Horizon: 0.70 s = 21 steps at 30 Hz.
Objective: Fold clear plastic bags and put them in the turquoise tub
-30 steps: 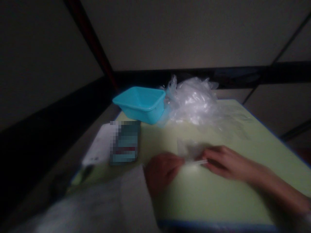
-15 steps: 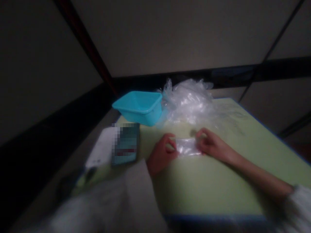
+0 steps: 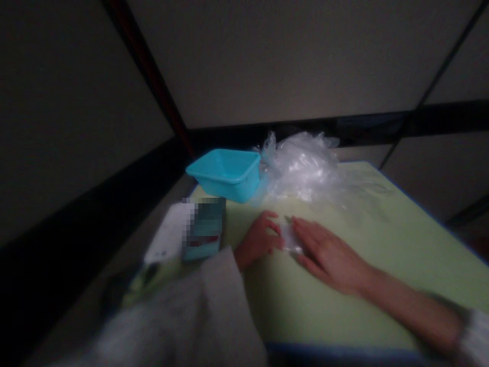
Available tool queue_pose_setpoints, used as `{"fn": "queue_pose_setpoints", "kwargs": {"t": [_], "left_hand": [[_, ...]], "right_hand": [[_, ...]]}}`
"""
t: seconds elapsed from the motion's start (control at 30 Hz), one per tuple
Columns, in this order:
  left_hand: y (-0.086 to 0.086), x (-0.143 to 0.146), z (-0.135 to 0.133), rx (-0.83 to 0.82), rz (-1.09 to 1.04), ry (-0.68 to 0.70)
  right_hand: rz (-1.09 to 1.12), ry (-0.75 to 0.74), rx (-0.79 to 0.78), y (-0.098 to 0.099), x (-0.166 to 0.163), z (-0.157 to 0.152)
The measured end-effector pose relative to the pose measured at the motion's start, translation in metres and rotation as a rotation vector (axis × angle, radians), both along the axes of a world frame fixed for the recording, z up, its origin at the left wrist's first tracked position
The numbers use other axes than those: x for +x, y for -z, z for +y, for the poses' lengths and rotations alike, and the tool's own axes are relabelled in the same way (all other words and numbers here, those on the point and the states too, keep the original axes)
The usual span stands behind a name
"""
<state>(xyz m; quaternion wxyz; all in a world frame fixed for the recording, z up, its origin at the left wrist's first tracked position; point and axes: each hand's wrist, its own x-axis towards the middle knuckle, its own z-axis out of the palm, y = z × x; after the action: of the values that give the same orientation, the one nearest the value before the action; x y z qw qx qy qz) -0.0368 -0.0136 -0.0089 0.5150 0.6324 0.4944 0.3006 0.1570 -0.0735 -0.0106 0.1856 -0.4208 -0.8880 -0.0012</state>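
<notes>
A small clear plastic bag (image 3: 291, 238) lies flat on the light green table, between my two hands. My left hand (image 3: 260, 239) is curled at its left edge, with the thumb and fingertips closed on that edge. Over the right part of the bag, my right hand (image 3: 330, 254) lies flat with its fingers stretched out, so that part is hidden. Beyond my hands sits a large crumpled heap of clear plastic (image 3: 305, 163).
A turquoise plastic basin (image 3: 229, 178) stands at the back left of the table (image 3: 328, 321). Nearer on the left lie a phone-like dark device (image 3: 206, 229), partly blurred out, and a white flat item (image 3: 168, 234). Walls rise behind the table.
My right hand has gone from pinching the bag's right edge to lying flat over it, fingers stretched out. My left hand stays at the left edge. The whole view has shifted slightly.
</notes>
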Motion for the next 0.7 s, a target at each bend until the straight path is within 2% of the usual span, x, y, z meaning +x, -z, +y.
{"fn": "queue_pose_setpoints", "kwargs": {"t": [0.13,0.3,0.43,0.5,0.53,0.6,0.63,0.7], "left_hand": [[0.002,0.002,-0.001,0.037,0.005,-0.005],[0.006,0.002,-0.003,0.094,0.011,0.000],[0.005,0.000,-0.010,0.224,0.050,-0.059],[0.003,-0.002,-0.018,0.386,0.132,-0.051],[0.002,-0.003,-0.022,0.511,0.204,-0.001],[0.000,-0.003,-0.030,0.749,0.349,0.203],[0.000,-0.002,-0.034,0.832,0.417,0.311],[0.000,-0.001,-0.038,0.893,0.533,0.465]], "right_hand": [[-0.118,0.040,0.017,0.015,-0.001,-0.001],[-0.160,0.062,0.010,0.018,0.000,-0.001],[-0.141,0.060,0.012,0.015,0.000,-0.001],[-0.130,0.059,0.026,0.014,0.000,-0.001],[-0.124,0.058,0.036,0.013,0.000,-0.001],[-0.112,0.058,0.051,0.014,0.000,-0.002],[-0.109,0.060,0.054,0.015,0.001,-0.002],[-0.109,0.066,0.052,0.017,0.001,-0.002]]}}
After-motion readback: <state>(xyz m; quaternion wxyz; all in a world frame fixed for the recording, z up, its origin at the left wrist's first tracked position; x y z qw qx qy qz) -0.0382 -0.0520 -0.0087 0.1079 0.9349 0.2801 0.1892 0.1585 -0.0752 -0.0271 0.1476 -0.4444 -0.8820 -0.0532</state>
